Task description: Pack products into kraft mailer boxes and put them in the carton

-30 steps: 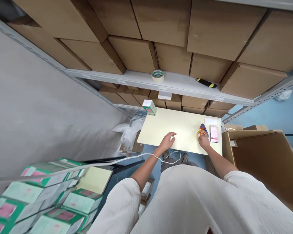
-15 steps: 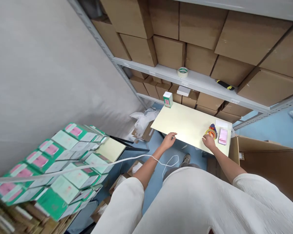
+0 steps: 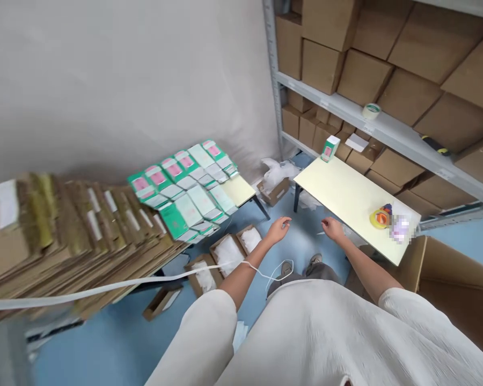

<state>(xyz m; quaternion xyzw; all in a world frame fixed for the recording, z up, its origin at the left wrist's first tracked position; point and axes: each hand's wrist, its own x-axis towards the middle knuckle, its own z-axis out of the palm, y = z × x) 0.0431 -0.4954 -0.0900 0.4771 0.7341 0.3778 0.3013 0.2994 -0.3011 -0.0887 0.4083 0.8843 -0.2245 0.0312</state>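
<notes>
My left hand (image 3: pixel 279 230) hangs over the blue floor between two tables, its fingers loosely curved and apart, holding nothing. To its right, my right hand (image 3: pixel 332 228) is in the air just off the near edge of the cream table (image 3: pixel 342 190), also with nothing in it. A green and white box (image 3: pixel 330 148) stands upright at that table's far left corner. Toward the right end lies a yellow and orange tape roll (image 3: pixel 379 218) beside a blurred phone (image 3: pixel 400 228). Green and pink boxes (image 3: pixel 189 187) cover much of the left table (image 3: pixel 241 190).
Flattened cardboard (image 3: pixel 76 236) is stacked at the left. Open cartons with white bags (image 3: pixel 227 254) sit on the floor. A white cable (image 3: pixel 145 280) crosses low. A large open carton (image 3: pixel 459 273) stands right, below shelves of cartons (image 3: pixel 402 88) holding a tape roll (image 3: pixel 371 111).
The view has swung left, bringing the flattened cardboard and floor cartons further into sight. My right hand is now off the cream table, away from the tape roll.
</notes>
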